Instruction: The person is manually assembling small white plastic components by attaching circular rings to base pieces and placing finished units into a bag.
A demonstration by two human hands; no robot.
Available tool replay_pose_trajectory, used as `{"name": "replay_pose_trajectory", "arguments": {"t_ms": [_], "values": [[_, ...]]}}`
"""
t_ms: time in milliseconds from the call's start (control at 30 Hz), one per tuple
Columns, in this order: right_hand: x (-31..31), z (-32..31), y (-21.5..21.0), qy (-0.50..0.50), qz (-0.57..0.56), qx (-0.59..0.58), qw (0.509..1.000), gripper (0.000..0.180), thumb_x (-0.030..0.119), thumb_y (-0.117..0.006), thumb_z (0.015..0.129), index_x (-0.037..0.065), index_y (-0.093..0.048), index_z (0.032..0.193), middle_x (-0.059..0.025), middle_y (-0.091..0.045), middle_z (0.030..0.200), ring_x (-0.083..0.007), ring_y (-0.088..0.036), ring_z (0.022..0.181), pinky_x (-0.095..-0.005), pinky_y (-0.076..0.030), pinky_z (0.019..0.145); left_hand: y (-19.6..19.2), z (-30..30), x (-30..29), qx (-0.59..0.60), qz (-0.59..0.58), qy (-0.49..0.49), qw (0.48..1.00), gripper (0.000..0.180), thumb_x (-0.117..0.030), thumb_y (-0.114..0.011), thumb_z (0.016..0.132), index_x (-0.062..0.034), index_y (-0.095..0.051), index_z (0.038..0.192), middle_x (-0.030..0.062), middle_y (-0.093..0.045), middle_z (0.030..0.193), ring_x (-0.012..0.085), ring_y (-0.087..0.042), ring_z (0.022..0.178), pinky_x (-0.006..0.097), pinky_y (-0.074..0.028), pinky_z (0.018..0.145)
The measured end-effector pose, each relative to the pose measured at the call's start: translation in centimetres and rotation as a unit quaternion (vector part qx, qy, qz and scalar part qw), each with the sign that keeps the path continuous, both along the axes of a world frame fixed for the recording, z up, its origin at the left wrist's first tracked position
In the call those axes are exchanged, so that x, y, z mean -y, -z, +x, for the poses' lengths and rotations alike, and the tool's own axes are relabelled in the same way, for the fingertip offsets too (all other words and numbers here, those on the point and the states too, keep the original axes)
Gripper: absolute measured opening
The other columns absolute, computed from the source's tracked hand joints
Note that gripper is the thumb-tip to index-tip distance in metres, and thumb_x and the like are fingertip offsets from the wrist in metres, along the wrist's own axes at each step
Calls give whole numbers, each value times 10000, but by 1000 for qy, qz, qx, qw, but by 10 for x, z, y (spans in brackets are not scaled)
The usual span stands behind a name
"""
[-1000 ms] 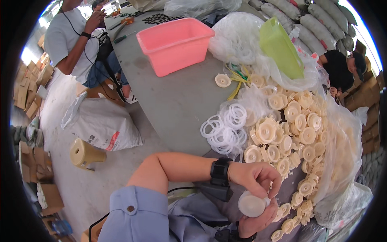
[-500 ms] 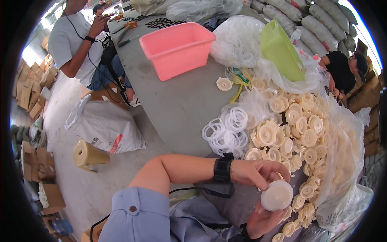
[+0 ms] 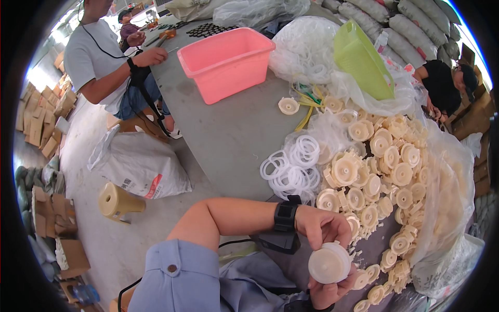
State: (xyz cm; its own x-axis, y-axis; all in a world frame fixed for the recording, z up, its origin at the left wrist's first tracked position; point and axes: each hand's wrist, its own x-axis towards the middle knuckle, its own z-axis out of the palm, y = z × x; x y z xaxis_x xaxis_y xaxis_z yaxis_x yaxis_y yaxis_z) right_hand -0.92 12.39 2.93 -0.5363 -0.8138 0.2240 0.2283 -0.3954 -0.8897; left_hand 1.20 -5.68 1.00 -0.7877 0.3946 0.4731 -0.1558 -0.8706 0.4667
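Left hand (image 3: 323,224) and right hand (image 3: 330,294) pinch a round whitish cap (image 3: 329,263), lower right of the frame.
Left forearm (image 3: 241,216) stretches nearly level; right hand cups from below.

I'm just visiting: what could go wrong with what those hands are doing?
The pale round part, held between the left hand and right hand, might slip out. If dropped, it could get mixed in with the cream parts heaped nearby. The loose white rings lie just beyond the left forearm, so a careless sweep might scatter them.
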Motion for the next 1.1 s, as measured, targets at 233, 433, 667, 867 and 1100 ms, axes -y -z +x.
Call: {"name": "replay_pose_trajectory", "arguments": {"t_ms": [233,433,667,867,1100], "values": [[8,2,6,17,-31,-128,991,287,177,-605,769,-8,-496,960,-120,-568,891,-118,-518,542,-189,-413,473,-1,-1,-1,-45,-43,4,998,338,-204,-755,586,54,-581,718,79,-586,681,122,-545,609,224,-420,564],[5,5,3,128,103,-168,972,363,304,-530,799,-51,-502,872,-71,-516,640,-51,-414,431,-179,-315,373,8,-9,4,-77,-184,-30,979,265,-184,-718,617,39,-583,664,60,-577,617,99,-537,552,205,-410,500],[17,9,-21,95,128,17,987,181,147,-548,767,-12,-464,781,-52,-505,659,-65,-432,481,-185,-342,425,-3,-1,5,6,-185,-100,978,246,-175,-694,637,34,-584,708,51,-582,642,83,-544,569,198,-420,504],[11,-4,-23,25,141,10,990,219,152,-622,744,4,-467,788,-50,-519,688,-58,-410,440,-172,-322,404,-3,-7,10,-59,-237,-84,966,283,-227,-721,646,4,-559,623,17,-536,565,69,-472,502,210,-353,460],[-2,-24,-24,-33,252,22,967,235,184,-608,758,-3,-502,852,-51,-538,761,-65,-460,533,-173,-352,470,-2,-6,-3,-40,-256,-114,959,188,-134,-652,714,0,-557,623,3,-523,554,45,-450,509,212,-347,474]]}}
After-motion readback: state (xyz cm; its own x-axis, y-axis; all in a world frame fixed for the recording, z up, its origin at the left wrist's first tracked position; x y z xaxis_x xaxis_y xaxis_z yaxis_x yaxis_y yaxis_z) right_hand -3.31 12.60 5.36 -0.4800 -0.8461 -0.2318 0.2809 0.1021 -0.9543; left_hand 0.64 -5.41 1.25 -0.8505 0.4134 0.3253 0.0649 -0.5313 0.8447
